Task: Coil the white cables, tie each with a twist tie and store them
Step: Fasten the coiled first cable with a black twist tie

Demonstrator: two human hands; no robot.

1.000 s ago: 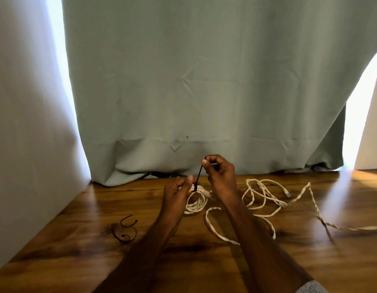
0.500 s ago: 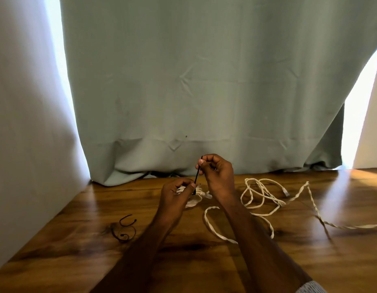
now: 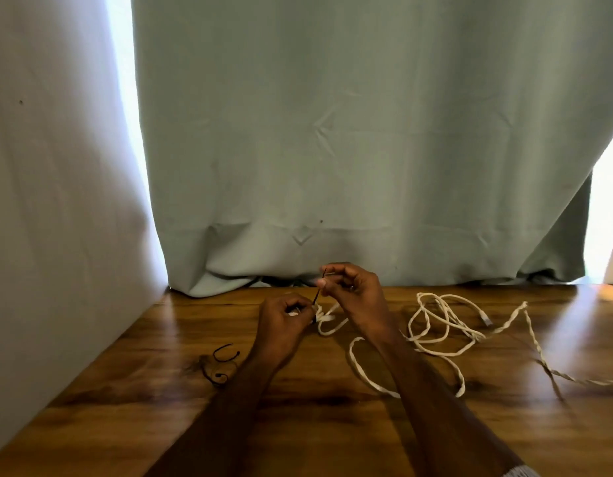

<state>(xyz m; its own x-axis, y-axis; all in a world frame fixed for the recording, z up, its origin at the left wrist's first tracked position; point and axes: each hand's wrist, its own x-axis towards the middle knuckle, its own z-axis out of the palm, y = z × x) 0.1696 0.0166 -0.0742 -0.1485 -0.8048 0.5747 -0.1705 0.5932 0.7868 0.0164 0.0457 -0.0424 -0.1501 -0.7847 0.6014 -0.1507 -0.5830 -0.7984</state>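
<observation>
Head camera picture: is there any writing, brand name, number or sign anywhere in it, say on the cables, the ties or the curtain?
None: no text can be read.
Coiled white cable held by the left hand: no print shows.
Black twist tie pinched by the right hand: plain.
Loose white cables: a plug end is too small to show any marking.
Spare black ties, curtain, table: unmarked.
</observation>
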